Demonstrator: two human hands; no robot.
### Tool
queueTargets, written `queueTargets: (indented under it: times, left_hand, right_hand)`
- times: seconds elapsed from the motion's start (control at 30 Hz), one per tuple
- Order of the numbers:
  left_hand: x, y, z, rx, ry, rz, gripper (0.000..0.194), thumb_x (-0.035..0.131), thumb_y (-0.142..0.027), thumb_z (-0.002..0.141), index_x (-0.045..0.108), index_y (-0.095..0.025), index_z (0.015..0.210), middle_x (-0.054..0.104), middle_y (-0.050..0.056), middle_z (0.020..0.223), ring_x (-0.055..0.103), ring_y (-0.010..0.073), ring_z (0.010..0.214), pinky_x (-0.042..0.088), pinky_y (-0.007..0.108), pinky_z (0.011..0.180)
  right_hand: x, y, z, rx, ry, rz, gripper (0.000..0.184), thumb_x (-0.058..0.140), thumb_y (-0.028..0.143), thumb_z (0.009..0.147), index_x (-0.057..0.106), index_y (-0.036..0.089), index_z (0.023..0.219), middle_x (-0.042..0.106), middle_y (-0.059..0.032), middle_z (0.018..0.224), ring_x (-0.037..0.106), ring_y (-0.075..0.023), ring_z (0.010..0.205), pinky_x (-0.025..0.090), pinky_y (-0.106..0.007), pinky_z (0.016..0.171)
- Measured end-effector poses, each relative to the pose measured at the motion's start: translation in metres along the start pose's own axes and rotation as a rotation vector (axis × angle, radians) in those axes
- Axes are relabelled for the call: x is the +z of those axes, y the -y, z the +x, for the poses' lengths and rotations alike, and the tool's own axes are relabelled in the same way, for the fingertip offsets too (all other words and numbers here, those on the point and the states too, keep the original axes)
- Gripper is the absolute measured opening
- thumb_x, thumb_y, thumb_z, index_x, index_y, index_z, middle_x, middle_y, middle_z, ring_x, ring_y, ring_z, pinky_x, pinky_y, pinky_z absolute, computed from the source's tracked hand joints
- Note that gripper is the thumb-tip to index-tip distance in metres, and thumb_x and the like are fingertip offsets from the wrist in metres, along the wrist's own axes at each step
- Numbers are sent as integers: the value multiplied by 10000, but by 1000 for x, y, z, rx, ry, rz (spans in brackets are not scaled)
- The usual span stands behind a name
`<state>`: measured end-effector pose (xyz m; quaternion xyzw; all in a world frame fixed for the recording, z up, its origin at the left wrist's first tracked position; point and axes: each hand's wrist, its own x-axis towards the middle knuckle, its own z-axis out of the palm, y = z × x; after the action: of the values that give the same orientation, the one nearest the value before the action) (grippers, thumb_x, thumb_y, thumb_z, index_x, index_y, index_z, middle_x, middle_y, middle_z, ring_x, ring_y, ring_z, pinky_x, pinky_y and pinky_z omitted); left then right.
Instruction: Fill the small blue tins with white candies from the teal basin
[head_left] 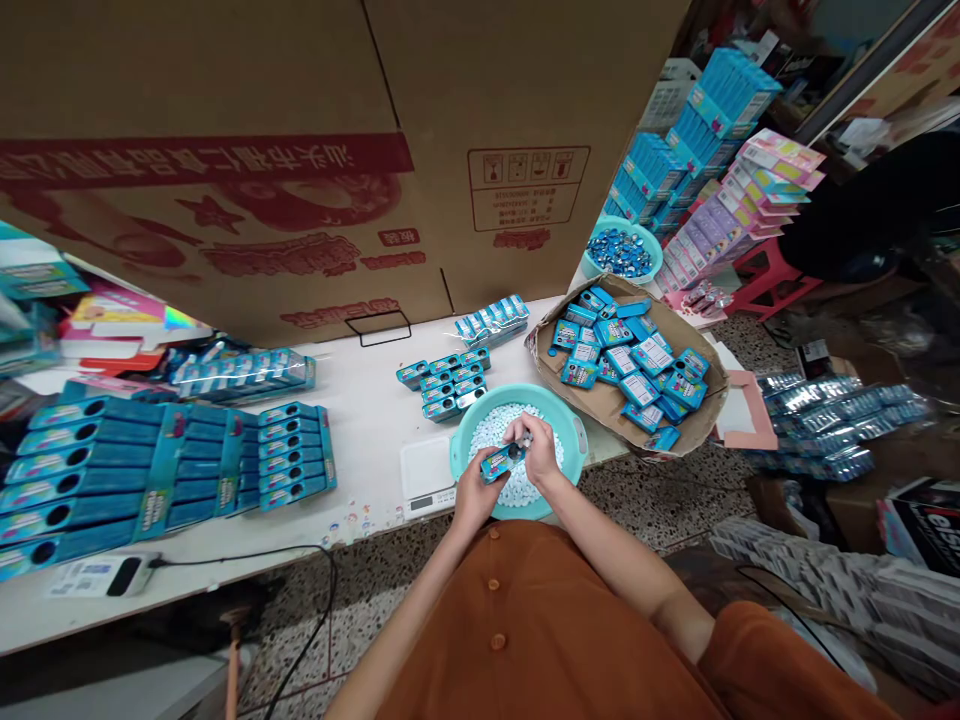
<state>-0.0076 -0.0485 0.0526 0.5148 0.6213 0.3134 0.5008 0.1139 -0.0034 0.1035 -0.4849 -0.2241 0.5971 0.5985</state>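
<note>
My left hand [474, 492] and my right hand [537, 450] together hold a small blue box [496, 463] with a printed label, tilted over a round teal basin [457, 462]. The basin is heaped with small white candies [517, 490], and my hands are just above them. Beside the basin lies a stack of small blue boxes [442, 385]. To its right, a torn cardboard tray [559, 350] holds many more loose blue boxes. A digital scale [426, 472] sits by the basin's left side, near my left hand.
A large cardboard carton [225, 170] stands at the table's far side. Long blue display cards [97, 470] and wrapped packs [244, 372] cover the left. A teal bowl of blue-wrapped items [621, 250] and stacked boxes [705, 150] stand behind. Wrapped packs [825, 420] lie on the floor at right.
</note>
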Motion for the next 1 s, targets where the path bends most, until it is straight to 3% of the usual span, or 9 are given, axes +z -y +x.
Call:
queueTargets:
  times: [0.5, 0.73, 0.9, 1.0]
  left_hand:
    - [6, 3, 1, -33, -13, -109, 422, 694, -260, 616, 602, -216, 1025, 670, 33, 997, 619, 224, 925, 466, 338, 836]
    - [2, -6, -2, 50, -44, -172, 388, 688, -284, 644, 605, -209, 1015, 654, 43, 1029, 611, 209, 969, 458, 328, 886]
    - [3, 9, 6, -6, -148, -289, 462, 728, -317, 609, 575, -169, 1020, 648, 85, 1036, 622, 220, 960, 469, 358, 891]
    - [1, 19, 10, 2, -139, -290, 453, 725, -324, 624, 572, -173, 1023, 647, 87, 1045, 620, 221, 971, 468, 368, 899]
  right_hand:
    - [3, -1, 2, 31, -46, -56, 384, 505, 452, 799, 477, 199, 512, 452, 7, 481, 459, -128, 504, 391, -262, 547]
    - [6, 14, 0, 32, 40, 81, 382, 468, 472, 837, 475, 202, 566, 432, 14, 527, 439, -119, 514, 382, -261, 540]
    - [-10, 19, 11, 48, -53, 182, 361, 495, 482, 821, 476, 203, 593, 430, 16, 564, 433, -112, 537, 380, -249, 532]
    - [-27, 13, 15, 61, -100, 135, 334, 534, 467, 800, 482, 200, 606, 453, 14, 586, 443, -111, 546, 379, -246, 528]
